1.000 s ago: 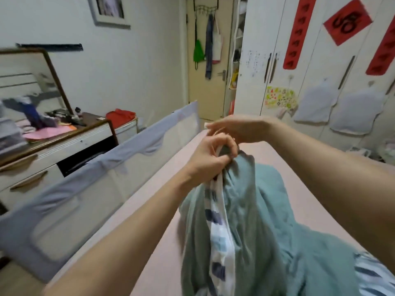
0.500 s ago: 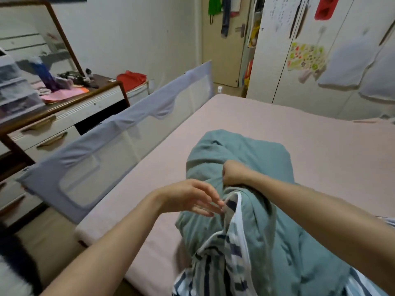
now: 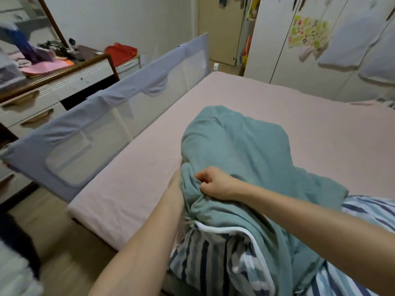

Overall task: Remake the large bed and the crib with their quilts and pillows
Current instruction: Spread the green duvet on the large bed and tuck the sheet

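A teal quilt [image 3: 237, 146] with a blue-and-white striped underside [image 3: 205, 253] lies bunched on the large bed's pink sheet [image 3: 299, 112]. My right hand [image 3: 213, 183] grips a fold of the teal fabric at the bundle's near left side, fingers curled into it. My left hand [image 3: 174, 189] reaches under the quilt's left edge; its fingers are hidden by the fabric, so only the wrist and the back of the hand show.
A grey mesh bed rail [image 3: 119, 116] runs along the bed's left side. Beyond it stand a cluttered dresser [image 3: 64, 82] and a mirror. White wardrobes [image 3: 320, 50] fill the far right, a door sits at the back. Wooden floor lies left of the bed.
Both hands have come down from a raised hold to the mattress. The quilt now lies on the bed, my right hand grips it lower, and my left hand has slid under its edge.
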Demonstrator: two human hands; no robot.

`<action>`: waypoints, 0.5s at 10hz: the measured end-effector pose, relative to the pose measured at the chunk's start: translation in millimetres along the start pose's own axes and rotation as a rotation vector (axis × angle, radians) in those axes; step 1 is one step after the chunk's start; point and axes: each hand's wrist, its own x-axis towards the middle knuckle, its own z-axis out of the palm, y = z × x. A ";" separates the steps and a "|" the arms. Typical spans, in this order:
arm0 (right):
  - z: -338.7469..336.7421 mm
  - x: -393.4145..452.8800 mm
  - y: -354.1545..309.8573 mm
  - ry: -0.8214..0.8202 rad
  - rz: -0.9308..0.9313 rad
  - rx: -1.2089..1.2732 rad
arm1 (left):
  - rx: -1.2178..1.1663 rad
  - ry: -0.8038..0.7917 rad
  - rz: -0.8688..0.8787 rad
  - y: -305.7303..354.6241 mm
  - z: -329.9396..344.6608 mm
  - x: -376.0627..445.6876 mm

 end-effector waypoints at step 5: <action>-79.9 105.1 -32.4 -0.179 -0.083 -0.607 | 0.467 0.143 1.302 76.8 -21.3 -106.3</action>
